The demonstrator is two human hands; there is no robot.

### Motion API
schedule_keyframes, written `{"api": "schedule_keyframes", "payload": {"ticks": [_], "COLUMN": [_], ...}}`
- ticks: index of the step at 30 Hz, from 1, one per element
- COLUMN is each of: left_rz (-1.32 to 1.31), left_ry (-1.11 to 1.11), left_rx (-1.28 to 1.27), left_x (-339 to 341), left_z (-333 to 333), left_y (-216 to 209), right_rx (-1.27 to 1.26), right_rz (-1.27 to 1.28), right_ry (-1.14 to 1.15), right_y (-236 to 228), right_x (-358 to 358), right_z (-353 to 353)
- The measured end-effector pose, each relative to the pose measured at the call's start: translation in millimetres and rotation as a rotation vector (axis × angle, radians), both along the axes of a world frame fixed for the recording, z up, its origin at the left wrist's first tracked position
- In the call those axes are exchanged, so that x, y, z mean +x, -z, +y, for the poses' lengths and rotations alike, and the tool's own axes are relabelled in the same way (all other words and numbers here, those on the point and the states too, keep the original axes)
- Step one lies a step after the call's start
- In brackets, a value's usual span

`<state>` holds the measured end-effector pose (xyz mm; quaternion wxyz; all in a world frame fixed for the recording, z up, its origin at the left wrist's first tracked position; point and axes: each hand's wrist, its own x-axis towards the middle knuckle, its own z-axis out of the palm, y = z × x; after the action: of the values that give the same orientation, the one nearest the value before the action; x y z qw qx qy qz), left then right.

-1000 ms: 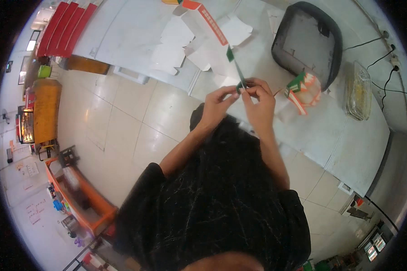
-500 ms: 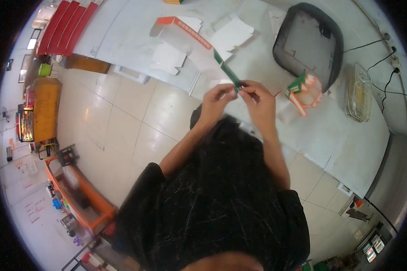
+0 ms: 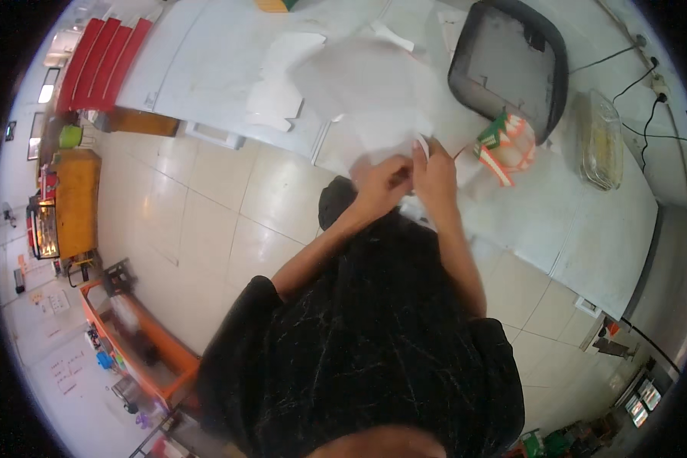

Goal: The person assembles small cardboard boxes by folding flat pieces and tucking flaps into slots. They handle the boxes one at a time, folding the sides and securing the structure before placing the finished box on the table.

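Note:
A cardboard piece [image 3: 366, 80], its pale inner side showing and smeared by motion, spreads over the table in front of my hands. My right hand [image 3: 437, 174] pinches a white edge of it between thumb and fingers. Close beside the right palm is my left hand [image 3: 383, 187], slightly blurred, its fingers curled in; what they grip is hidden. Flat white cardboard [image 3: 276, 95] lies to the left, partly behind the blurred piece. To the right of my hands sits a green, orange and white carton [image 3: 507, 145] with zigzag edges.
A black-rimmed tray [image 3: 456, 72] stands at the back right of the white table [image 3: 206, 65]. Clear plastic containers [image 3: 599, 145] are stacked near the right edge, with black cables [image 3: 650, 126] by the wall. Red strips [image 3: 103, 65] and an orange bin [image 3: 133, 343] are off left.
The cardboard has turned from showing its narrow orange-and-green printed edge to its broad pale side. My left hand has dropped slightly, its fingers curled in; the view has shifted a little.

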<state>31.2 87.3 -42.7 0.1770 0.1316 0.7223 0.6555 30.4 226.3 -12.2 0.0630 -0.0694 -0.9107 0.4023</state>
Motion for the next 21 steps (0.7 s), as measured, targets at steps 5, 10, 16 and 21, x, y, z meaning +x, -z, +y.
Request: {"api": "schedule_keyframes", "payload": {"ticks": [5,10,16,21], "left_rz": [-0.195,-0.271,-0.261,-0.238], "left_ry": [-0.070,-0.231,-0.124,-0.097], "left_rx": [0.203,0.163,0.171,0.248], "left_x": [-8,-31,-43,-34], "left_z": [2,9,3,7], "left_y": [-3,-23,-18,-6], "right_rx": [0.284,0.427,0.168,-0.290], "right_rz": [0.116,0.383,0.415,0.245], "right_ry": [0.045,0.031,0.119,0.342], "right_y": [20,32,37,32], "right_x": [8,21,29,30], "right_z": [4,-2,6,6]}}
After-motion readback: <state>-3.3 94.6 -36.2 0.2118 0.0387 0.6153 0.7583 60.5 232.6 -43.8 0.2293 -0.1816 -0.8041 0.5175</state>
